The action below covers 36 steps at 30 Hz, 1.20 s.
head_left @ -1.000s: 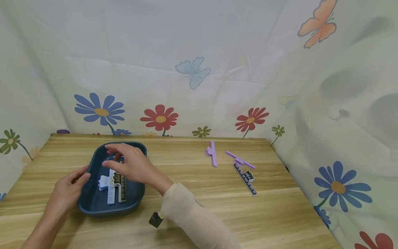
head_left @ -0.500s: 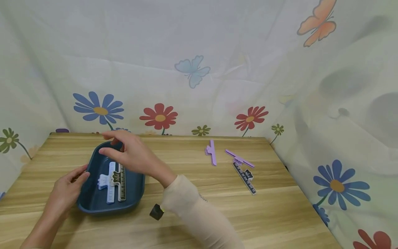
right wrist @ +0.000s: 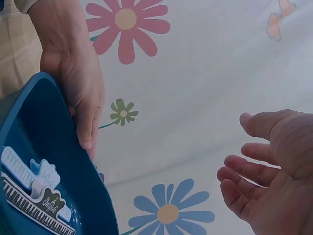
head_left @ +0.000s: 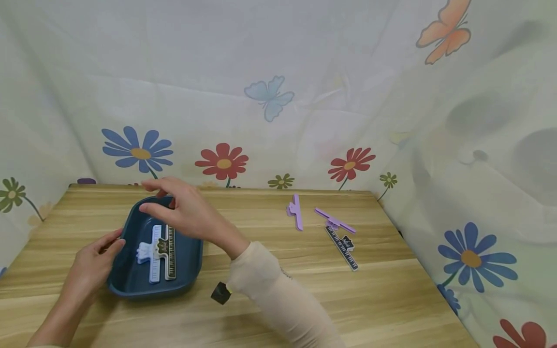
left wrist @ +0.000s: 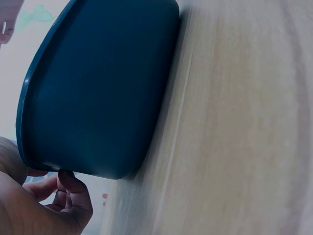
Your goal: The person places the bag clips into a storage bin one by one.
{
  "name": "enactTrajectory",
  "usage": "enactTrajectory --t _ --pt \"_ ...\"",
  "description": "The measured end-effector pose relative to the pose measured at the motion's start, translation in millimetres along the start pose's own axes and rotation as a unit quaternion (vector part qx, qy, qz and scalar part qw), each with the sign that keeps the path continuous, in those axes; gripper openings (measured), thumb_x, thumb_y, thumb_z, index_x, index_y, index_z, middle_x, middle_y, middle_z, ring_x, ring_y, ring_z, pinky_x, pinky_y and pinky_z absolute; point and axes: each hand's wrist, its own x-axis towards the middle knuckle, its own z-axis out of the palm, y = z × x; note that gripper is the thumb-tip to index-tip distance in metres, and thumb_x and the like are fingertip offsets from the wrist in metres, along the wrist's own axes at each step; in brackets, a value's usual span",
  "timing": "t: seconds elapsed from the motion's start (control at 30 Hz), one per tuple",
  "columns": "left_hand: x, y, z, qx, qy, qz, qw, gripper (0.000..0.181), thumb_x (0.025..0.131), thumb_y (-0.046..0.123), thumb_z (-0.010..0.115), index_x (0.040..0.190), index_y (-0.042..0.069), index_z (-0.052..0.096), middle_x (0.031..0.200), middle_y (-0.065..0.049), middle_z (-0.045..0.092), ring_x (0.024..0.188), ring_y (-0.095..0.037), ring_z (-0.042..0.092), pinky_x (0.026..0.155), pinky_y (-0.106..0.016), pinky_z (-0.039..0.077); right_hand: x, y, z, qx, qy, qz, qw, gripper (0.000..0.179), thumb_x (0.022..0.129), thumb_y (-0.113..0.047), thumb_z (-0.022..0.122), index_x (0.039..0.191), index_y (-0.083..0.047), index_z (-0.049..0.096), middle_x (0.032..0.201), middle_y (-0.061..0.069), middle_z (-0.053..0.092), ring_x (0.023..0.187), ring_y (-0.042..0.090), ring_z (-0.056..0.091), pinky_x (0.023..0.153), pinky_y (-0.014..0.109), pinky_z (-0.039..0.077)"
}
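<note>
My left hand (head_left: 93, 261) grips the left rim of a dark blue tray (head_left: 191, 261) that stands on the wooden table. In the left wrist view its curled fingers (left wrist: 73, 196) are against the tray's outer wall. Inside the tray lie a pale blue clip (head_left: 154, 261) and a black clip with a piano-key pattern (head_left: 171, 263), side by side and partly overlapping. My right hand (head_left: 184, 210) hovers over the tray's far end, holding nothing. Thumb and fingers are spread apart in the right wrist view, where the same hand (right wrist: 274, 176) is beside the tray.
On the table's right half lie two purple clips (head_left: 298, 212) and another black piano-key clip (head_left: 341, 247). A small black block (head_left: 221, 293) sits by the right cuff. Flower-printed cloth (head_left: 278, 135) encloses the table (head_left: 278, 309) at the back and sides.
My right hand has risen from over the clips toward the tray's far edge, uncovering more of the black clip. The left hand and the tray have stayed in place.
</note>
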Motion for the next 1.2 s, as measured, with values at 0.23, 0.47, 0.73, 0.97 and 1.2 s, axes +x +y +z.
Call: enactTrajectory --t 0.23,0.47,0.73,0.97,1.2 --pt "0.3 -0.5 0.4 0.003 0.005 0.001 1.0 0.065 0.112 0.043 0.035 0.16 0.0 0.03 0.158 -0.036 0.032 0.14 -0.052 0.035 0.108 -0.07 0.033 -7.5 9 -3 0.001 0.004 0.009 1.0 0.048 0.102 -0.021 0.068 0.147 -0.007 0.056 0.14 0.004 0.062 0.112 0.007 0.058 0.087 0.008 0.046" --pt "0.9 0.5 1.6 0.018 0.019 -0.005 0.9996 0.065 0.111 0.045 0.036 0.16 0.001 0.033 0.158 -0.034 0.034 0.136 -0.047 0.039 0.105 -0.063 0.04 -15.5 20 -10 0.007 0.028 0.006 0.9996 0.047 0.101 -0.017 0.069 0.145 -0.004 0.058 0.139 0.006 0.064 0.109 0.005 0.058 0.085 0.011 0.049" --pt "1.6 -0.6 1.1 0.028 0.023 -0.003 0.9994 0.065 0.111 0.045 0.037 0.159 0.001 0.035 0.156 -0.033 0.039 0.129 -0.042 0.043 0.086 -0.031 0.046 -21.4 29 -17 0.004 0.047 -0.001 0.9989 0.046 0.1 -0.016 0.07 0.143 -0.004 0.059 0.138 0.005 0.065 0.108 0.008 0.06 0.084 0.013 0.05" --pt "1.9 0.9 1.5 0.019 0.019 -0.009 0.9996 0.065 0.111 0.045 0.036 0.16 0.001 0.033 0.158 -0.033 0.036 0.134 -0.045 0.04 0.097 -0.051 0.045 -28.4 35 -27 0.0 0.053 0.012 0.9985 0.047 0.1 -0.016 0.071 0.144 -0.004 0.059 0.137 0.009 0.066 0.109 0.01 0.06 0.085 0.016 0.052" --pt "2.1 1.3 2.4 0.02 0.021 -0.014 0.9995 0.064 0.112 0.044 0.036 0.16 0.002 0.033 0.158 -0.033 0.036 0.135 -0.045 0.04 0.097 -0.05 0.046 -39.7 47 -39 -0.005 0.058 0.029 0.9979 0.048 0.099 -0.013 0.072 0.144 -0.002 0.057 0.136 0.013 0.065 0.112 0.022 0.061 0.087 0.026 0.055"
